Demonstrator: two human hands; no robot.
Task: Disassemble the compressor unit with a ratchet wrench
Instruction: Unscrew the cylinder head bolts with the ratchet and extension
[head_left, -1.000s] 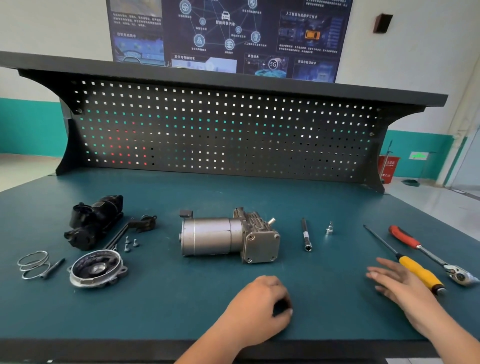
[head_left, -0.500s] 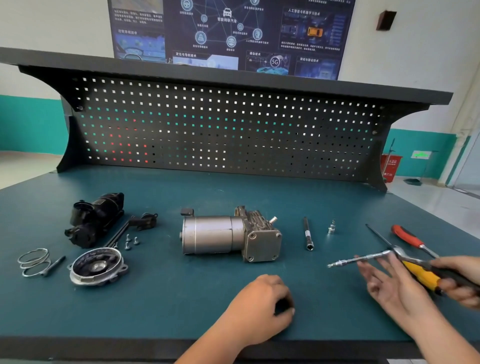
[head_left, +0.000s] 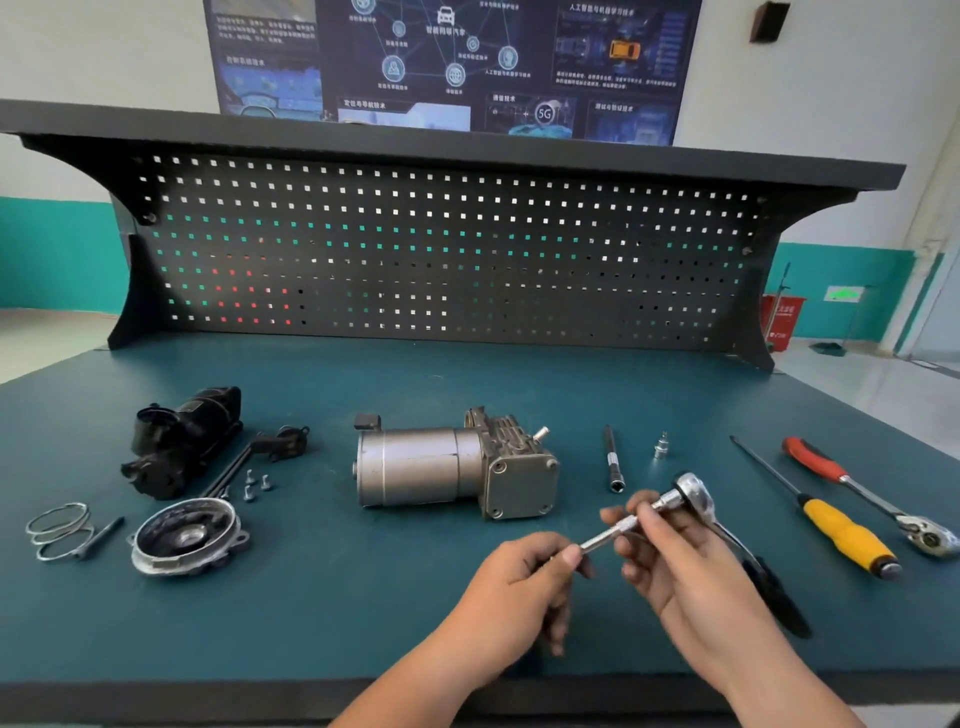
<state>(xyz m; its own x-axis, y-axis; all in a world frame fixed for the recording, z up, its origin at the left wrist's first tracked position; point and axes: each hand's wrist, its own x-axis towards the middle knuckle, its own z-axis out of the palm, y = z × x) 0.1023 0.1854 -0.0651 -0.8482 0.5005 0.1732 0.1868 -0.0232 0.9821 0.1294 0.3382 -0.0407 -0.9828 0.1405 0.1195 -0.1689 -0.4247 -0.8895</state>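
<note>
The silver compressor unit (head_left: 452, 470) lies on its side in the middle of the teal bench. In front of it, my right hand (head_left: 680, 566) grips a black-handled ratchet wrench (head_left: 693, 488) by the extension bar (head_left: 610, 538) near its head. The black handle sticks out down and to the right behind that hand. My left hand (head_left: 514, 587) pinches the free end of the extension bar between thumb and fingers. Both hands are off the bench and apart from the compressor.
A red-handled ratchet (head_left: 872, 499) and a yellow screwdriver (head_left: 831, 525) lie at the right. A loose extension (head_left: 613, 460) and a small socket (head_left: 661, 446) sit right of the compressor. At the left are a black housing (head_left: 182, 441), a round cover (head_left: 187, 535), screws (head_left: 254, 483) and wire rings (head_left: 60, 527). The pegboard (head_left: 441, 254) stands behind.
My right hand brought the black-handled ratchet with its extension in from the right edge toward the middle. My left hand lifted off the bench and took hold of the extension's tip.
</note>
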